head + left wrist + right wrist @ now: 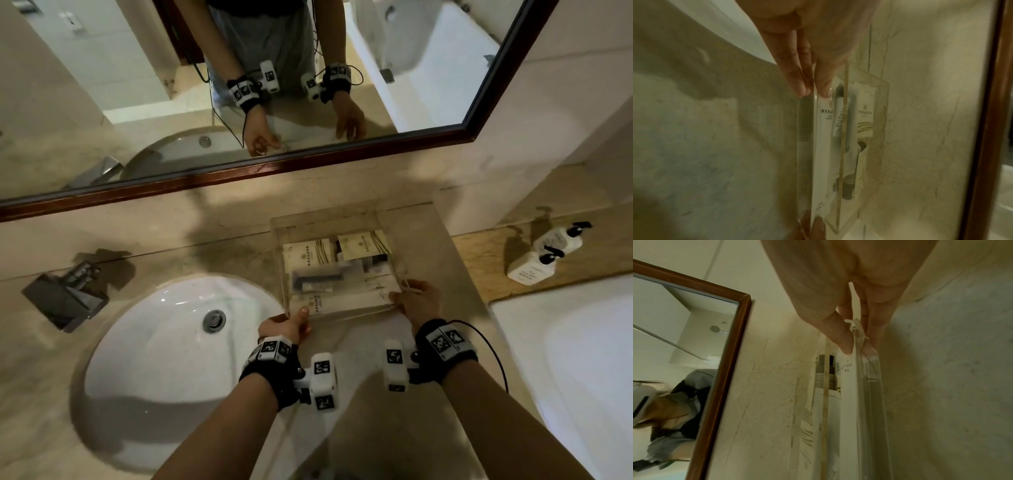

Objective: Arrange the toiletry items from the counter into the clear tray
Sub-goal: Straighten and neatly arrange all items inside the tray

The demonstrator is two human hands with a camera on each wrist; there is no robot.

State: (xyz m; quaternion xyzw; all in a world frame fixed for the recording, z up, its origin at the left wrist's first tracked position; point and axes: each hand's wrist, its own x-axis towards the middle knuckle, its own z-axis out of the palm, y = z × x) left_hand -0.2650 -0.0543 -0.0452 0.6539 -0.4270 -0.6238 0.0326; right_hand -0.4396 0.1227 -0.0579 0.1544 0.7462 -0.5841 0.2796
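A clear tray [342, 219] sits on the beige stone counter to the right of the sink. Inside lie a beige packet [363, 245], a white packet [306, 257], a dark comb-like item [318, 275] and a long white box [342, 301] along the near wall. My left hand [287, 325] pinches the tray's near left corner, thumb inside the wall [813, 91]. At the near right corner my right hand [419, 301] pinches the wall of the tray [869, 402] between thumb and fingers [858, 348]. Small dark bottles [826, 371] show through the tray.
A white oval sink [154, 342] lies left of the tray, with a chrome faucet [65, 294] at its far left. Two white pump bottles [544, 253] stand on the ledge at the right. A framed mirror [239, 85] runs behind; a bathtub [582, 377] borders the right.
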